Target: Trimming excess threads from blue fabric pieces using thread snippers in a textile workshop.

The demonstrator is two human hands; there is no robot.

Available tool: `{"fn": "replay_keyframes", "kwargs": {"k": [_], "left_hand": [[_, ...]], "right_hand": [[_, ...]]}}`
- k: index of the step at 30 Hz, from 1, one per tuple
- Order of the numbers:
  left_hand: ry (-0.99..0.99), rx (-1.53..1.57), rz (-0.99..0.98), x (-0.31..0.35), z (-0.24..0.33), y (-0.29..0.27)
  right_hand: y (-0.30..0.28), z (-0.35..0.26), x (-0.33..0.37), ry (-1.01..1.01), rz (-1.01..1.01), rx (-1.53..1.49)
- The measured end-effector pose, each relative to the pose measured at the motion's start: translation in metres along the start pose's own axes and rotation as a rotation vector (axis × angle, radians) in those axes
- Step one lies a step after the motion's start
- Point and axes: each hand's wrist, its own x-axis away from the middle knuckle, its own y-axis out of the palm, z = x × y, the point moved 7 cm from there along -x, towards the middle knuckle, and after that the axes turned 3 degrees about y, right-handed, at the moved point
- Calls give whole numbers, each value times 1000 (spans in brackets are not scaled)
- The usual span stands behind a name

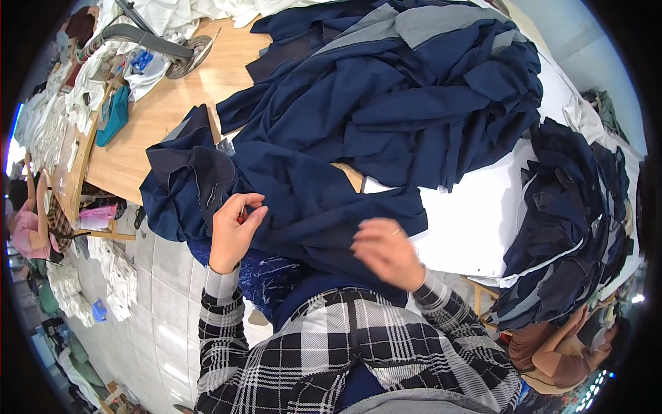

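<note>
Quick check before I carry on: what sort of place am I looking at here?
Most likely a garment sewing workshop. A big heap of navy fabric pieces covers the wooden worktable, another stack of cut navy pieces sits to the right, and bundles of white cloth lie on the tiled floor.

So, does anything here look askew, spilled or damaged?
Nothing damaged or spilled. The navy fabric piece under both hands hangs off the wooden table edge, and the right hand is motion-blurred.

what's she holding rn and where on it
Left hand pinches a fold of the navy fabric piece near its left edge; the blurred right hand lies on it.
</note>
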Motion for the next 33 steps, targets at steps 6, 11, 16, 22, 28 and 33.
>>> {"fn": "replay_keyframes", "kwargs": {"k": [6, 11, 16, 22, 28, 33], "left_hand": [[250, -59, -57, -3, 22, 35], [327, -392, -295, 16, 10, 73], [281, -159, -474, 40, 14, 70], [399, -170, -347, 24, 35, 73], [450, -195, -388, 7, 4, 112], [-283, 481, -506, 3, 9, 105]], "right_hand": [[-6, 47, -29, 122, 22, 249], [5, 50, -11, 4, -7, 367], [5, 19, 33, -128, -60, 395], [17, 28, 39, -65, -168, 325], [10, 22, 16, -9, -14, 104], [9, 22, -30, 203, 83, 69]]}}
